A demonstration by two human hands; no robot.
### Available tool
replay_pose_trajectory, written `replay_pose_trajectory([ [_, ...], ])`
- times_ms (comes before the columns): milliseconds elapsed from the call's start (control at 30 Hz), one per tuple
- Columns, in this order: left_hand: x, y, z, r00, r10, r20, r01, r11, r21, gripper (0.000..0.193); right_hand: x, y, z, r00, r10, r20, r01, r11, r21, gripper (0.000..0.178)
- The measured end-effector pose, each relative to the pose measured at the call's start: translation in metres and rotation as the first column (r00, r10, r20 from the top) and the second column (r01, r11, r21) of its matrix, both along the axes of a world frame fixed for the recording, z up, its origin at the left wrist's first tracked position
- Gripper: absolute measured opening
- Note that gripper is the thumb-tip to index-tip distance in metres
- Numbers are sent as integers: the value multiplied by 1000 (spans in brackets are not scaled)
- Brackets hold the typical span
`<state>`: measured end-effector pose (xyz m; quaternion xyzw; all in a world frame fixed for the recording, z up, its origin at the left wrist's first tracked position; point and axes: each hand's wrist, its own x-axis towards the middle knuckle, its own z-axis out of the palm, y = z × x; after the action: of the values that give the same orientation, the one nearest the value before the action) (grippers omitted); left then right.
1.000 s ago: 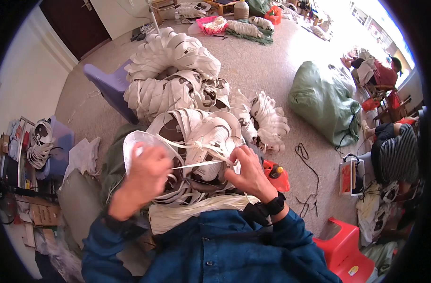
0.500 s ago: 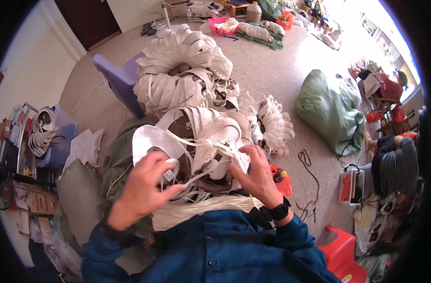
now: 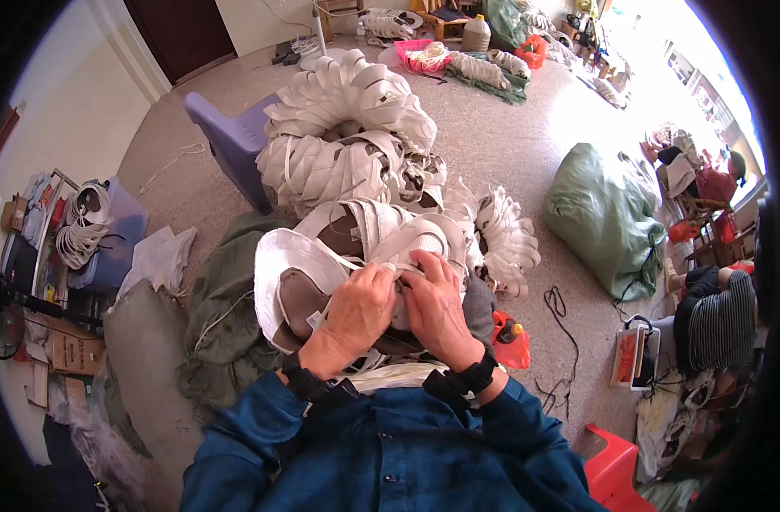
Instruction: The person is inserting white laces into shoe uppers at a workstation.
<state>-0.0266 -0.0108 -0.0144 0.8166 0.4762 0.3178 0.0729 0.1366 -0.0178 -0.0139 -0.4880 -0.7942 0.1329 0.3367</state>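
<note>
My left hand [image 3: 361, 309] and my right hand [image 3: 439, 311] are close together over a white shoe upper [image 3: 415, 235] in front of my lap. The fingers of both are closed in a pinch on a white shoelace [image 3: 403, 268] at the upper's tongue; their tips are partly hidden. Beside my left hand, another white upper gapes, its grey-brown lining [image 3: 298, 299] and a small white tag showing. Just beyond lie stacked shoe uppers [image 3: 330, 166], nested in rows, with a curved row [image 3: 505, 243] to the right.
A purple chair [image 3: 228, 141] stands behind the stack. Green cloth sacks [image 3: 228, 299] lie at my left. On the right are a full green sack [image 3: 599, 222], a black cord [image 3: 560, 316], a red bag [image 3: 511, 346] holding a bottle, and a red stool [image 3: 611, 465]. A person in stripes [image 3: 718, 307] sits farther right.
My hands were apart with spread fingers; they have come together and closed on the shoelace. The left moved right. The white upper beside it now shows more of its lining.
</note>
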Motion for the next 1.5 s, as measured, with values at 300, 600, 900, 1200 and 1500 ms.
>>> replay_pose_trajectory([
  [300,-5,-5,0,977,45,208,-50,999,17,10,31,-15,18,997,-62,-44,68,985,156,9],
  [600,-2,-3,3,988,-5,157,-12,995,104,12,275,-130,-84,658,-503,561,709,664,-236,9],
  [900,7,15,9,882,184,435,-10,928,-372,14,105,-45,-27,979,-134,-155,107,979,-174,23],
  [1200,-7,29,34,578,436,689,479,503,-720,16,30,-22,-17,965,-101,-243,56,981,-183,61],
  [1500,-16,40,77,967,-183,176,251,788,-562,17,29,-24,-18,960,-155,-234,110,975,-192,52],
])
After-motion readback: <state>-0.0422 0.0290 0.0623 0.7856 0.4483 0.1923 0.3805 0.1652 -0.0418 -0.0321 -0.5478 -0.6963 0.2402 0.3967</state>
